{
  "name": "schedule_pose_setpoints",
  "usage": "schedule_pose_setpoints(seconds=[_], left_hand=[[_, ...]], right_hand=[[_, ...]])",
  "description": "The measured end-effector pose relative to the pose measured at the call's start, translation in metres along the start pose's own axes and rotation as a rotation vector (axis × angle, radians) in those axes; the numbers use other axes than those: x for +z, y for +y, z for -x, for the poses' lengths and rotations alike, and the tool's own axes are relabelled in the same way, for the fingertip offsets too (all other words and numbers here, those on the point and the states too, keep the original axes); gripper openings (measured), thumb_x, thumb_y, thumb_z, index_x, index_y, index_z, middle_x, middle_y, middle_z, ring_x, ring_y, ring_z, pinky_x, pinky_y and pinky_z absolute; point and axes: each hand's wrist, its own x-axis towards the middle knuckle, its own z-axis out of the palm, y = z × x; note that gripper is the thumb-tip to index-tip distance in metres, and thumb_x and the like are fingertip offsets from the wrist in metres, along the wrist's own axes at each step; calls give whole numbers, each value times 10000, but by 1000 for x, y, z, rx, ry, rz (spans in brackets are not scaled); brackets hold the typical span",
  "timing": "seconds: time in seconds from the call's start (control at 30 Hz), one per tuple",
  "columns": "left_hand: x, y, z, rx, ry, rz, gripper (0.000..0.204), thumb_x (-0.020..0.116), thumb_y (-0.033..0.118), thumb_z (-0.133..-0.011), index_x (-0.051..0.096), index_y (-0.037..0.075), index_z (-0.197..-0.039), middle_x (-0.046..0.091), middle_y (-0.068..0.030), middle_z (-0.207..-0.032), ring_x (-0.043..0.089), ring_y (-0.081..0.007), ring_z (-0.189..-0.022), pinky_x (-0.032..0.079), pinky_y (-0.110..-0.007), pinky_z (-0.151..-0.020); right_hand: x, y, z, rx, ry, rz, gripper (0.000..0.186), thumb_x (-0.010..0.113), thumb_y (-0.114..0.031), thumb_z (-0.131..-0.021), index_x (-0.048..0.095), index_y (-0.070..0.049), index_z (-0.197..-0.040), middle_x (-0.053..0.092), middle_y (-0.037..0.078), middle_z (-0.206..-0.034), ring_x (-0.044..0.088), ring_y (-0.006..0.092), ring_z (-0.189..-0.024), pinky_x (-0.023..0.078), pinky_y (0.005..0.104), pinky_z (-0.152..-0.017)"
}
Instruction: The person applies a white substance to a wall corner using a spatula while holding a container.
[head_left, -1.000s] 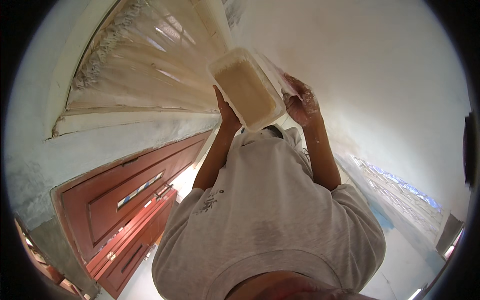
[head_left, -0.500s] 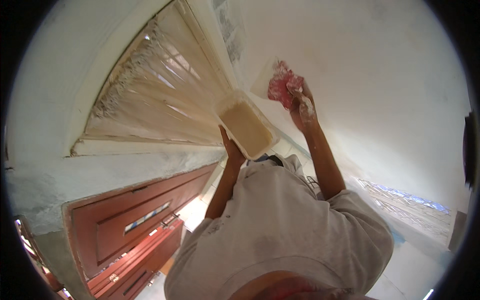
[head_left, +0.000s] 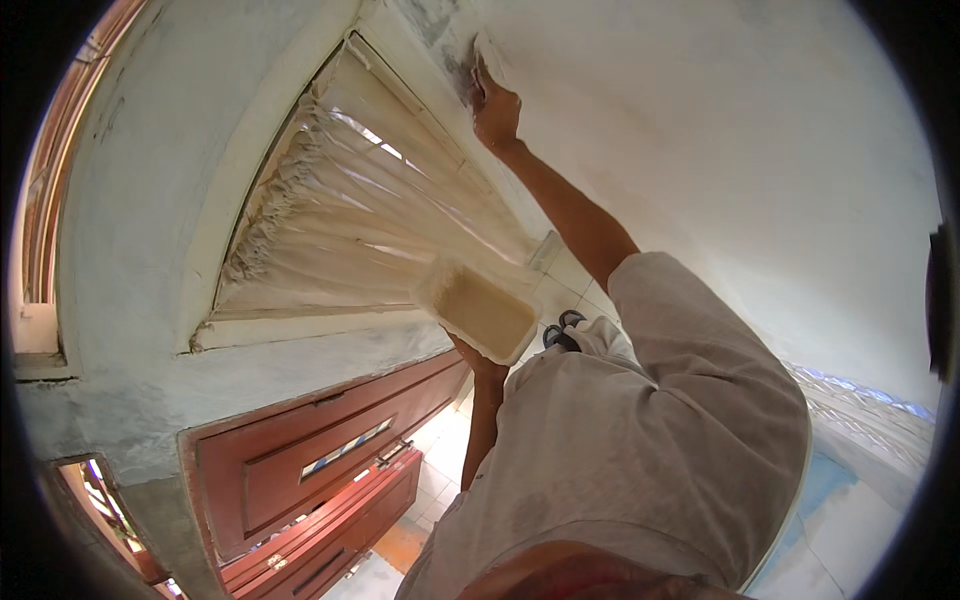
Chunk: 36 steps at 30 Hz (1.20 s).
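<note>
Holding | left grip: rectangular plastic tub | right grip: flat scraper

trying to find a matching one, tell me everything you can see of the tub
The tub is a rectangular container with rounded corners and an open top, its whitish, slightly see-through walls looking like plastic. Inside is a tan area, with paler smears near the rim; whether that is liquid or the bottom is hard to tell. It sits aslant in the picture, in front of the curtain as seen from above. The left hand holds it from below; its underside is hidden.
</note>
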Motion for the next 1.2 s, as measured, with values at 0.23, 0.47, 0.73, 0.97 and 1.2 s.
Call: schedule_pose_setpoints(seconds=[0.23, 0.47, 0.73, 0.97, 1.2], left_hand=[[2, -3, -11, -7, 5, 44, 544, 391, 570, -1075, 447, 204, -1475, 554, -23, -1386, 618, -239, -1196, 575, -437, -979], [-19, -8, -25, 49, -69, -91, 555, 397, 577, -1074, 426, 217, -1496, 544, -21, -1390, 590, -234, -1240, 569, -439, -996], [-10, -4, -19, 40, -109, -39, 575, 388, 569, -1080, 394, 213, -1532, 522, -30, -1434, 557, -247, -1289, 544, -442, -1039], [-4, -4, -23, 46, -119, -10, 595, 388, 583, -1075, 389, 212, -1539, 515, -31, -1451, 550, -251, -1301, 535, -447, -1054], [2, -5, -31, 65, -150, 26, 614, 388, 597, -1069, 385, 210, -1547, 509, -33, -1468, 542, -256, -1313, 525, -451, -1068]], right_hand=[[-56, -9, 47, 199, -300, -99, 603, 645, -42, -920, 539, -187, -1495, 726, 205, -1003, 727, 367, -873, 575, 389, -788], [-33, 27, -17, 70, -82, 57, 521, 608, -52, -937, 577, -131, -1451, 707, 210, -898, 695, 379, -768, 554, 447, -715], [-42, 6, 25, 12, -167, -28, 513, 609, -49, -941, 588, -140, -1445, 688, 206, -837, 693, 372, -743, 541, 451, -700], [-36, -1, -34, 137, -87, 21, 447, 606, -74, -952, 616, -99, -1398, 665, 245, -837, 680, 385, -726, 539, 451, -690], [-37, -48, -9, -4, -273, -20, 540, 603, -62, -931, 565, -154, -1462, 727, 219, -1033, 720, 386, -896, 584, 449, -793]])
